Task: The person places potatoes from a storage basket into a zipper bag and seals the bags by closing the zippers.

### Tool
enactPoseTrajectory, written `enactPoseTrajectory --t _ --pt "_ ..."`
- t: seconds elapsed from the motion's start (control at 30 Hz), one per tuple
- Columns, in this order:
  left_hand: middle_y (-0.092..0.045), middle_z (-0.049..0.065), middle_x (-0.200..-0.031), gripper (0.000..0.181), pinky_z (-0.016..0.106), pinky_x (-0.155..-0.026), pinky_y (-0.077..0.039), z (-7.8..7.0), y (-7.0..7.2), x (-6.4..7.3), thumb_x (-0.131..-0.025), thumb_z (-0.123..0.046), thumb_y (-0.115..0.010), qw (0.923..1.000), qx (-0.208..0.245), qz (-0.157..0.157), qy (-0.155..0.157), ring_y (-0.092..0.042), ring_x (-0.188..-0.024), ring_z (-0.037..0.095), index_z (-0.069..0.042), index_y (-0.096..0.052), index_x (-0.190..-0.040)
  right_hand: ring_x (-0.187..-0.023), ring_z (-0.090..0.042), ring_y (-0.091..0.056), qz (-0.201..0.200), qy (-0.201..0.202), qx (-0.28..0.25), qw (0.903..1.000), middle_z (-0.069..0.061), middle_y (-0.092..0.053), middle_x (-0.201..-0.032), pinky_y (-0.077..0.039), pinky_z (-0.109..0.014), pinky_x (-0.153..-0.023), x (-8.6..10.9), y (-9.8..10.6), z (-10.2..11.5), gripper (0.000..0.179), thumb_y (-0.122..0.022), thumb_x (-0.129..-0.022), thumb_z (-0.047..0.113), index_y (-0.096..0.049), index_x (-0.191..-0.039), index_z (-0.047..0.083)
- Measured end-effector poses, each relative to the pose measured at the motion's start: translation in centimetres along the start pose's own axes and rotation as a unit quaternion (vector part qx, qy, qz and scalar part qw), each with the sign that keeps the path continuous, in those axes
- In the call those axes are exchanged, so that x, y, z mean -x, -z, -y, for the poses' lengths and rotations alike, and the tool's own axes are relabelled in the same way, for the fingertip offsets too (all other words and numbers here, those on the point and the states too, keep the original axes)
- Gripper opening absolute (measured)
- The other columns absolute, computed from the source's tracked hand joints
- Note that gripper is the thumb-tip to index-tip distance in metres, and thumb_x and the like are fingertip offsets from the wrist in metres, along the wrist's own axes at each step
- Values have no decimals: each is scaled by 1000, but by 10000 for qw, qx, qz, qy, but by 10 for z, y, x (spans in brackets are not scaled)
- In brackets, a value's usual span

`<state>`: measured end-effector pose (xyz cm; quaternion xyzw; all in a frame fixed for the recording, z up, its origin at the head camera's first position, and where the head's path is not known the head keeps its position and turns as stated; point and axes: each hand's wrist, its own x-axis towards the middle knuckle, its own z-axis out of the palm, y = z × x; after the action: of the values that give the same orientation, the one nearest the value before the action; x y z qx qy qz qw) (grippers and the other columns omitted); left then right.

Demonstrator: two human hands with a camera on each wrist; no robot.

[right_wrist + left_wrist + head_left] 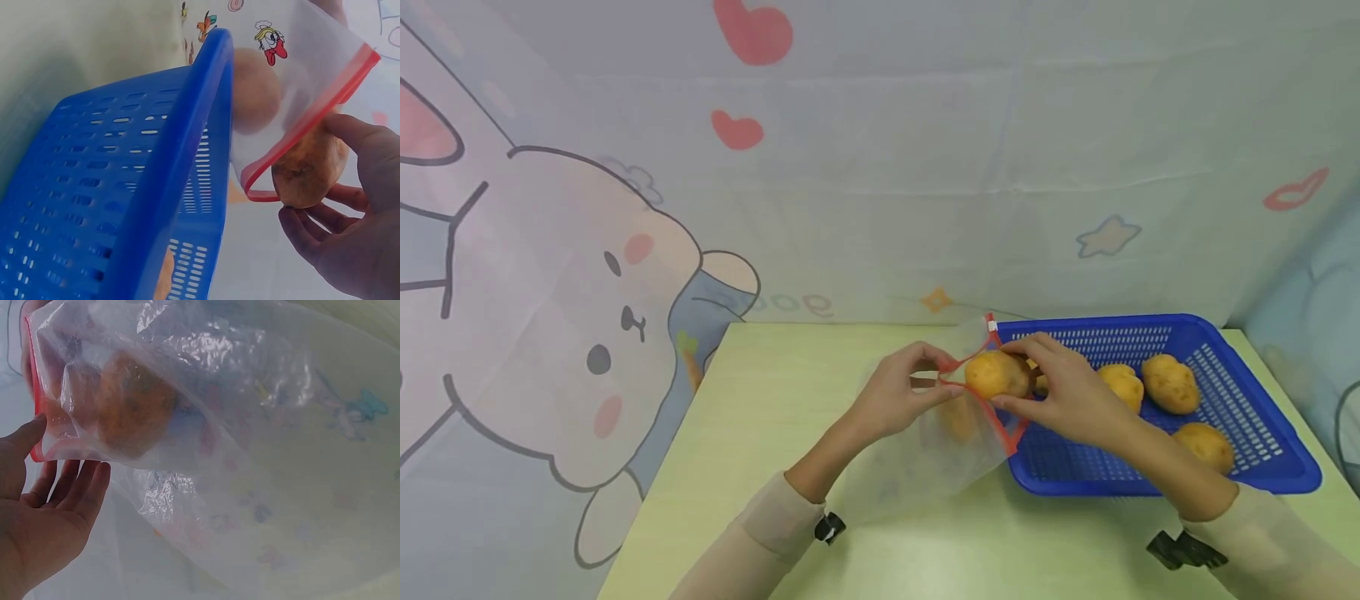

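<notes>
A translucent zip bag [917, 467] with a red-edged mouth hangs over the table beside the basket's left side. My left hand [898, 387] pinches the red rim at one end, thumb on one side and fingers on the other in the left wrist view. Between the thumb and fingers of my right hand [1067, 392] is a potato [992, 375], held at the bag's parted mouth. The right wrist view shows this potato [306, 169] partly behind the red rim. Another potato [255, 90] shows through the bag's printed plastic.
A blue perforated basket [1292, 467] stands on the right of the pale green table [775, 392]. Several potatoes lie in it, one near the back [1171, 385]. Behind the table hangs a cartoon-printed cloth [880, 167].
</notes>
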<state>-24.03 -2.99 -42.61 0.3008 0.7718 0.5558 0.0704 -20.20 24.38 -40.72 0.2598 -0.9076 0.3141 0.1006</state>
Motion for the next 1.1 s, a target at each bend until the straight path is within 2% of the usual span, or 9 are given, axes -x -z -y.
enactPoseTrajectory --t 0.07,0.23,0.37,0.5,0.7,0.83,0.97,1.1 --pt "-68 12 -125 33 32 -98 -59 -1 0 1 -97 -21 -82 10000 7 23 -6 -67 -120 24 -3 -65 -119 -91 -16 -62 -14 8 63 10000 -6 -63 -122 -61 -32 -75 0 0 2 58 -89 -89 34 -65 -134 9" --pt "-69 9 -124 31 35 -97 -60 -4 0 0 -96 -19 -83 10000 28 10 -83 -68 -118 20 -3 -65 -115 -85 -15 -57 -52 81 231 9997 -6 -62 -121 -58 -32 -71 0 -2 5 57 -90 -89 32 -64 -134 9" --pt "-69 7 -123 30 36 -97 -60 -5 0 1 -95 -19 -83 10000 60 -20 -24 -68 -117 19 -3 -65 -113 -89 -16 -57 -39 84 268 9996 -5 -62 -121 -59 -36 -74 1 -3 6 55 -89 -89 29 -64 -134 9" --pt "-70 5 -122 30 32 -97 -60 -4 0 2 -95 -17 -83 9999 118 -31 17 -69 -118 22 -2 -65 -113 -93 -17 -61 6 93 86 9999 -5 -62 -118 -63 -40 -80 1 -5 6 53 -88 -91 27 -64 -134 7" --pt "-71 6 -122 29 29 -96 -59 -2 1 4 -94 -16 -84 9997 175 -123 91 -69 -117 22 -2 -65 -112 -105 -29 -71 -3 -207 -438 9988 -10 -65 -123 -65 -45 -85 7 3 -2 49 -84 -95 24 -64 -134 5" --pt "-71 10 -123 30 30 -97 -59 0 2 5 -95 -17 -84 9997 191 -103 92 -69 -117 22 -1 -66 -113 -109 -33 -70 -152 -417 -376 9983 -13 -67 -127 -63 -49 -87 16 14 -13 42 -80 -99 21 -64 -134 5" --pt "-70 15 -125 31 33 -97 -60 0 2 5 -95 -19 -84 9997 235 -60 70 -69 -117 22 -1 -66 -114 -105 -29 -71 -157 -619 -279 9976 -12 -71 -126 -63 -43 -85 27 18 -23 35 -76 -102 24 -67 -131 7" --pt "-70 15 -125 30 33 -97 -60 0 2 5 -95 -18 -84 9997 236 -88 70 -69 -116 19 -3 -66 -113 -102 -25 -71 -16 -926 -501 9944 -11 -73 -121 -62 -32 -83 34 15 -31 33 -72 -105 25 -67 -130 5"
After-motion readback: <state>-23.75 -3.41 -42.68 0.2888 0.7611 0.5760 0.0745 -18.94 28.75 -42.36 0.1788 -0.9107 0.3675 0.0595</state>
